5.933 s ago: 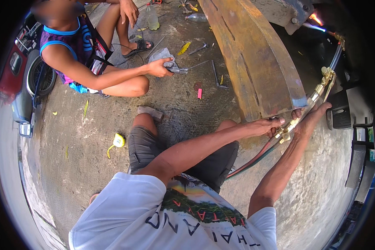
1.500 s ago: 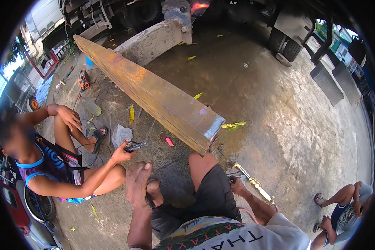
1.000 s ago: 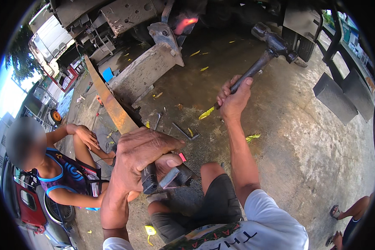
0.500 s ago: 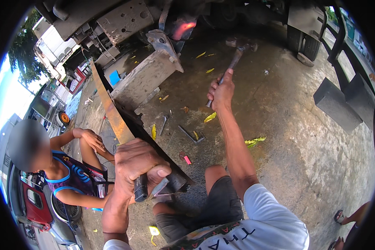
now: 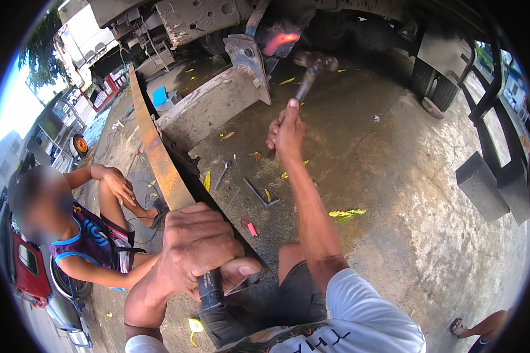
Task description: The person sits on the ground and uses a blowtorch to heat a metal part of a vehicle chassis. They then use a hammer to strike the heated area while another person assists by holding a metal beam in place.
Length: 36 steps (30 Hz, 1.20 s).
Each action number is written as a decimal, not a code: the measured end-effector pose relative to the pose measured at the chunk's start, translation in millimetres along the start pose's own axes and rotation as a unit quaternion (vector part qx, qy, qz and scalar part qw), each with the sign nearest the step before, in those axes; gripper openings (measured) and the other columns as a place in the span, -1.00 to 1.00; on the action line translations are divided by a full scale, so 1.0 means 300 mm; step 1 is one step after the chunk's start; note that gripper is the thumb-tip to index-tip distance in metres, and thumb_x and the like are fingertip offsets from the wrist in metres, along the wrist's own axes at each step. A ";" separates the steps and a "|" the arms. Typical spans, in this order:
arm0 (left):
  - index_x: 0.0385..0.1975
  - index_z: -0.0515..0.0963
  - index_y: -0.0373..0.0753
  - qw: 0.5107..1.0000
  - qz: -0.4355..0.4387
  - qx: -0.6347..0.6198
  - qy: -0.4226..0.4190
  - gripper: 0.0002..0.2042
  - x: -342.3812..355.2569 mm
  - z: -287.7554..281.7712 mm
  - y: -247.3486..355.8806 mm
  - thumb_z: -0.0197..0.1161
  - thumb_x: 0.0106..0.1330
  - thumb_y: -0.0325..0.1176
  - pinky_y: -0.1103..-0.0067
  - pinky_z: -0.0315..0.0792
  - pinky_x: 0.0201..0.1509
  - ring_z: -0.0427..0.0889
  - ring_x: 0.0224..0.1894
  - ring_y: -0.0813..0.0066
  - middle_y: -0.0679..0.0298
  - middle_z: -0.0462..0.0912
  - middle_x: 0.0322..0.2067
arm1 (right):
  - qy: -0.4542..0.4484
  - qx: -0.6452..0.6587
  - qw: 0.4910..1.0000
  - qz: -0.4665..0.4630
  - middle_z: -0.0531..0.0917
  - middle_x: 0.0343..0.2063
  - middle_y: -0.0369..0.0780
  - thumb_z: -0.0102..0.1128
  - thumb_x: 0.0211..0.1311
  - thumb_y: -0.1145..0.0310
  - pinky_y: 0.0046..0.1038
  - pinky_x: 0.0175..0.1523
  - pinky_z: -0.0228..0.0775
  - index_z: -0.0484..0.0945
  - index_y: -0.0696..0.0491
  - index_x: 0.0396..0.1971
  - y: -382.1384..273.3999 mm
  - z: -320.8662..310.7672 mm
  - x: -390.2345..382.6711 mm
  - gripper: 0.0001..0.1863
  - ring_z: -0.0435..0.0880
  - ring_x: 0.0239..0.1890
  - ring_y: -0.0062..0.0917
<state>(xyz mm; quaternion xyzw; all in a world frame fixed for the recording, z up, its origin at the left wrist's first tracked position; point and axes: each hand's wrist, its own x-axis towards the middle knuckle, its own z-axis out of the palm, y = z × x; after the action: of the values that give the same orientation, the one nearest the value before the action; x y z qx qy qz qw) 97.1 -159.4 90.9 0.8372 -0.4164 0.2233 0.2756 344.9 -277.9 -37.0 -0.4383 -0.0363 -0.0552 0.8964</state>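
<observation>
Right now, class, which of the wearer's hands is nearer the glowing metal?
Right. In view, the right hand is below the glowing metal; the left hand is farther down, leftward.

1. On the worker's white shirt [image 5: 374, 315], I can see large dark capital letters [image 5: 328, 339] running at a slant, part of the line out of sight.
2. On the same shirt's dark printed band [image 5: 265, 344] stand smaller red capitals, only partly showing.
3. The seated person's purple tank top [image 5: 87, 236] bears bold blue curved shapes; whether they are letters, I can't tell.
4. Any other marks are too small to read from here.
</observation>
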 end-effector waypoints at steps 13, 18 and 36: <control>-0.69 0.54 -0.18 1.000 -0.002 0.011 0.008 -0.73 -0.004 -0.007 0.012 0.47 0.10 -0.25 0.44 0.18 -0.53 0.46 -0.69 0.32 0.33 0.44 -0.74 | 0.177 0.173 0.924 -0.292 0.14 -0.73 -0.39 -0.31 0.36 -0.54 -0.57 -0.70 0.01 0.18 -0.11 -0.42 -0.401 -0.327 -0.194 -0.30 0.11 -0.76 -0.66; -0.73 0.49 -0.17 1.000 0.001 -0.004 0.004 -0.70 0.005 -0.007 0.011 0.50 0.02 -0.26 0.45 0.15 -0.55 0.42 -0.71 0.33 0.34 0.42 -0.76 | 0.116 0.155 0.931 -0.309 0.16 -0.73 -0.37 -0.35 0.33 -0.57 -0.54 -0.70 0.04 0.16 -0.08 -0.41 -0.424 -0.215 -0.173 -0.26 0.13 -0.77 -0.65; -0.71 0.52 -0.21 0.999 0.001 0.015 0.030 -0.72 -0.011 -0.001 -0.009 0.48 0.07 -0.26 0.42 0.20 -0.55 0.47 -0.70 0.30 0.31 0.44 -0.75 | -0.064 -0.054 0.989 -0.126 0.27 -0.73 -0.37 -0.23 0.47 -0.37 -0.55 -0.72 0.03 0.26 0.00 -0.44 -0.368 -0.107 -0.114 -0.34 0.19 -0.80 -0.71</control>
<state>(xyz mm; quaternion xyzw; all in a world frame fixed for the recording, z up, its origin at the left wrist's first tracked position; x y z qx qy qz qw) 97.3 -155.9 88.4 0.8337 -0.4051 0.2552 0.2753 297.2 -368.3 25.8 -0.4807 -0.1451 -0.1412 0.8532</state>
